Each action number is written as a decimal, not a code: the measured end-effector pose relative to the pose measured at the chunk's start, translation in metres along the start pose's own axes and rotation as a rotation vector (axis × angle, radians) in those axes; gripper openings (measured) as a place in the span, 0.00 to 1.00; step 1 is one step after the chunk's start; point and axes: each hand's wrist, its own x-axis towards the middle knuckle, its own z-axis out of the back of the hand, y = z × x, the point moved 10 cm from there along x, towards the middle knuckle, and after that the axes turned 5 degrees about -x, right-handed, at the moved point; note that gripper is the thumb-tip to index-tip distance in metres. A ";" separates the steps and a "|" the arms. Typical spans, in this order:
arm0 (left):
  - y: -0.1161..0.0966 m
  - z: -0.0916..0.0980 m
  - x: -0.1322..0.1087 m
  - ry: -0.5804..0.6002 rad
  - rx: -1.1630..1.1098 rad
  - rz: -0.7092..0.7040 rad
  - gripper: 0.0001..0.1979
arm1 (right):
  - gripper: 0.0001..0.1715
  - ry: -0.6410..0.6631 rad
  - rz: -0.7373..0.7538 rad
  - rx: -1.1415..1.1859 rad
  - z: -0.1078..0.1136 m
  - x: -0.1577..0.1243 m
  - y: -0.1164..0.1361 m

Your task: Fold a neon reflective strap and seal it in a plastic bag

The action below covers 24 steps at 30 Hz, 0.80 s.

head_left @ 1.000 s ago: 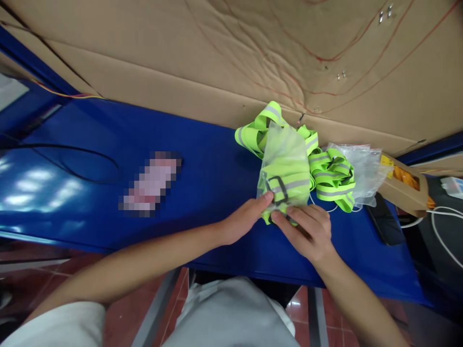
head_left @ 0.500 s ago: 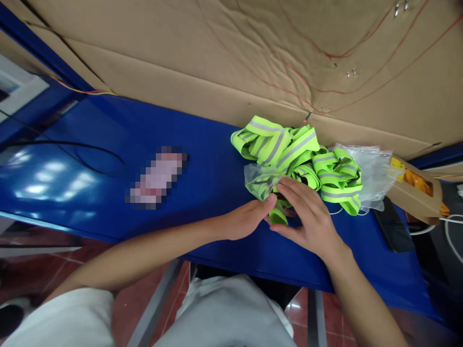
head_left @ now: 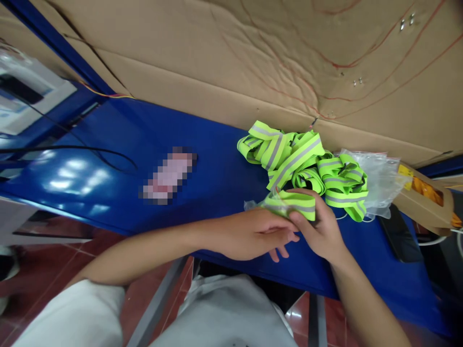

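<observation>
A folded neon-yellow strap with a grey stripe [head_left: 306, 207] is gripped by my right hand [head_left: 321, 229], thumb in front and fingers behind. A clear plastic bag [head_left: 277, 196] lies over the strap's left end. My left hand [head_left: 253, 233] is against the bag and strap from the left, its fingers partly curled and overlapping the right thumb; what it grips is partly hidden behind it. Just beyond both hands, a heap of similar neon straps [head_left: 282, 149] rests on the blue table [head_left: 213, 168], with another bundle [head_left: 343, 183] at its right.
Clear plastic bags [head_left: 385, 180] lie right of the straps, beside an open cardboard box [head_left: 427, 193] with orange contents. A black phone [head_left: 401, 233] is near the right edge. A blurred pinkish item [head_left: 168, 176] lies left. Cardboard [head_left: 181, 82] stands behind; a black cable [head_left: 90, 148] crosses the left.
The strap between my hands has come up into view, folded flat in my right hand. My left hand has moved nearer and across in front. The view has shifted slightly.
</observation>
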 end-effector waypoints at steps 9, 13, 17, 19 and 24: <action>-0.019 0.084 -0.003 -0.492 0.237 -0.240 0.45 | 0.15 -0.222 -0.179 0.232 -0.003 0.004 -0.030; 0.036 0.064 0.024 -0.145 -0.083 0.047 0.33 | 0.21 -0.246 -0.131 0.128 0.003 0.004 -0.020; 0.039 0.063 0.023 -0.159 -0.249 0.024 0.32 | 0.14 -0.171 -0.002 -0.019 0.006 0.004 0.000; 0.036 0.060 0.021 -0.153 -0.280 -0.022 0.32 | 0.15 -0.086 0.067 -0.063 0.002 0.003 0.009; 0.024 0.055 0.017 -0.165 -0.219 -0.161 0.25 | 0.28 0.088 0.291 -0.167 -0.010 -0.005 0.034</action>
